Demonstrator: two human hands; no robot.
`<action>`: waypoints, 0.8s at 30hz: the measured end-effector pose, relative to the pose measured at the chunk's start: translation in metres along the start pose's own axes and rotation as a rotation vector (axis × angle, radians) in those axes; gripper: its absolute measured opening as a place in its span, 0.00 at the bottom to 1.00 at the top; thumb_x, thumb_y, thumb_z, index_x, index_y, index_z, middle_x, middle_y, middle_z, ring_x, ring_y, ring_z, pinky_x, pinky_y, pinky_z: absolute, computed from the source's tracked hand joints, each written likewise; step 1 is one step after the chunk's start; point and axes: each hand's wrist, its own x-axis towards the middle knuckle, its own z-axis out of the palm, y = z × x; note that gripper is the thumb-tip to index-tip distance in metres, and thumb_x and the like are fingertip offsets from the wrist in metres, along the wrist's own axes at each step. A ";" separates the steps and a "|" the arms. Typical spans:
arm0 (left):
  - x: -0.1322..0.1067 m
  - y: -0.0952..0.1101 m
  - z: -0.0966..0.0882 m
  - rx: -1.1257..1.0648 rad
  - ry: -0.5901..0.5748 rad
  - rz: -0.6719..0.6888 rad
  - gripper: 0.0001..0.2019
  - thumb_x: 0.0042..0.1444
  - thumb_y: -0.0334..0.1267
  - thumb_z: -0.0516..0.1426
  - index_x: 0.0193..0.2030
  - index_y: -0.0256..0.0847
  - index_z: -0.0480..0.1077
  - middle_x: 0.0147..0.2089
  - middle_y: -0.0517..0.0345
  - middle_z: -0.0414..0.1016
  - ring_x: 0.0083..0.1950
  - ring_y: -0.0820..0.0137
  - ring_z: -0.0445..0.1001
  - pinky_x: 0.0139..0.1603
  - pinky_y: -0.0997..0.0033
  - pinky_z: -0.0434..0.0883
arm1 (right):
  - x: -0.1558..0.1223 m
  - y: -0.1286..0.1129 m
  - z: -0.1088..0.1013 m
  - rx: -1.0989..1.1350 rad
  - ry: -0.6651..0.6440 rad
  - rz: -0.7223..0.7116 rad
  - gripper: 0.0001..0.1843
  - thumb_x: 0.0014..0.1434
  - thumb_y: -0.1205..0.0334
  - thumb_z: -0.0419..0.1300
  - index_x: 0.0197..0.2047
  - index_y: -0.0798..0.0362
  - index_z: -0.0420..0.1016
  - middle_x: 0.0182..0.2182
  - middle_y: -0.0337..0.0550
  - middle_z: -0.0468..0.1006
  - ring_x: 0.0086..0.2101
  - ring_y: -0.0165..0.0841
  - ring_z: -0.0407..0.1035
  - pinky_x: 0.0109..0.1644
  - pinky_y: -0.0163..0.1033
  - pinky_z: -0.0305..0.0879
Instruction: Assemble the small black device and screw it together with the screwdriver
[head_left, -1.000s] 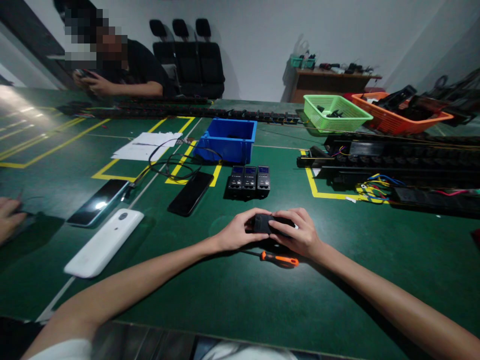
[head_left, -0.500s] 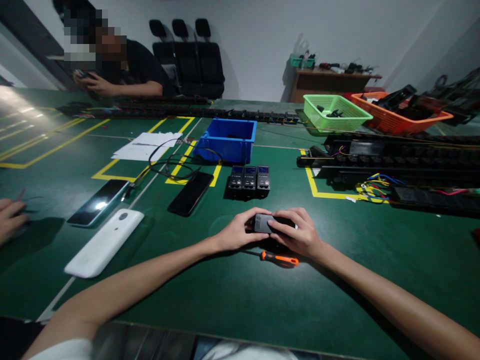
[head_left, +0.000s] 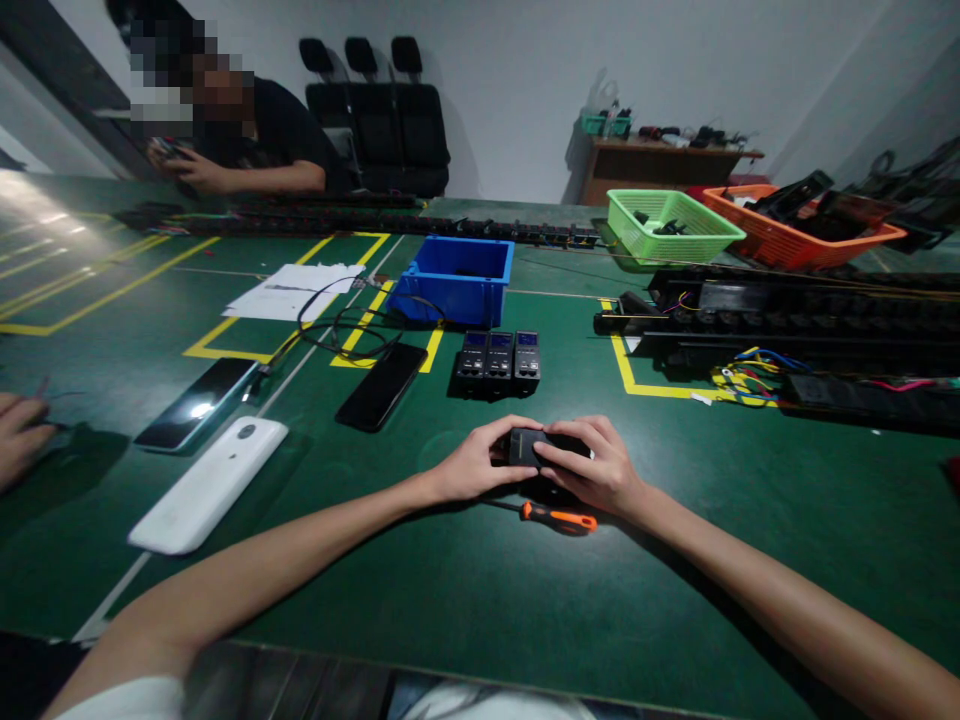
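Observation:
Between both hands is a small black box-shaped device, held just above the green table. My left hand grips its left end, thumb and fingers on opposite edges. My right hand is closed round the right end, with a fingertip lying on its top face; that end is mostly hidden. Below the hands lies a screwdriver with an orange and black handle, its shaft pointing left. Beyond them, three black modules with small dark-blue displays stand side by side.
Left of the modules lie a black phone, another phone, a white power bank-like slab and a cable. A blue bin stands behind. Black rails and wires lie right, baskets beyond. Another person's hand is at far left.
The device has tilted slightly, its top face now looking darker, and my right fingertip has shifted a little left on it. Little else differs.

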 end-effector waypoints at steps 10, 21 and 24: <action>0.000 -0.001 0.001 -0.006 0.022 0.016 0.26 0.50 0.42 0.64 0.56 0.41 0.66 0.56 0.50 0.70 0.57 0.62 0.70 0.60 0.61 0.66 | 0.002 -0.003 -0.003 -0.031 -0.047 -0.010 0.16 0.59 0.62 0.62 0.51 0.44 0.77 0.48 0.49 0.74 0.44 0.38 0.66 0.46 0.46 0.68; 0.000 -0.001 0.001 0.015 0.022 0.025 0.25 0.52 0.41 0.64 0.56 0.42 0.65 0.57 0.50 0.70 0.58 0.61 0.69 0.62 0.60 0.64 | 0.001 -0.003 -0.001 -0.073 -0.028 -0.033 0.15 0.58 0.64 0.63 0.49 0.47 0.77 0.48 0.50 0.73 0.45 0.40 0.64 0.47 0.47 0.68; 0.000 -0.001 0.001 0.013 0.018 0.018 0.25 0.52 0.42 0.63 0.56 0.41 0.65 0.57 0.50 0.69 0.58 0.61 0.69 0.61 0.61 0.65 | 0.001 -0.002 -0.001 -0.074 -0.036 -0.032 0.15 0.58 0.64 0.63 0.50 0.47 0.77 0.49 0.50 0.73 0.45 0.40 0.64 0.47 0.47 0.68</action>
